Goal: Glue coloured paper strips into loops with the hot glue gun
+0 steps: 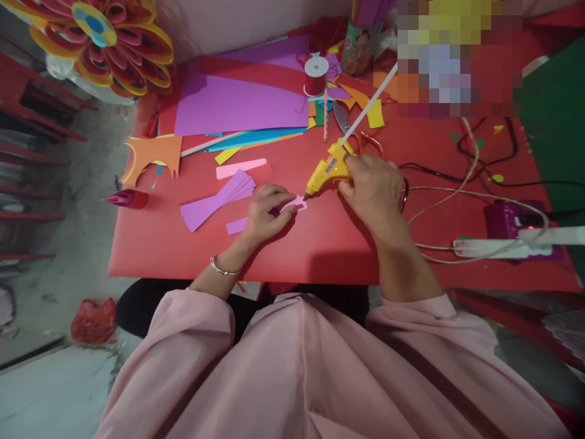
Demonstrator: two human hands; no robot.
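My right hand (372,189) is wrapped round a yellow hot glue gun (325,171), with a long white glue stick (371,105) jutting from its back end. The gun's nozzle points down and left, at the edge of a small pink paper piece (299,205). That paper is pinched against the red table by the fingers of my left hand (269,210), which partly hide it. Just left of this hand lie a fan of purple paper strips (214,204) and a pale pink strip (240,168). Another purple strip (236,226) shows beside my left wrist.
Purple sheets (242,97), a red ribbon spool (315,78) and scissors (342,117) lie at the back. Orange paper scrap (158,155) and a rolled paper cone (127,198) sit on the left. Cables and a white power strip (498,248) spread over the right. A large paper flower (98,42) stands back left.
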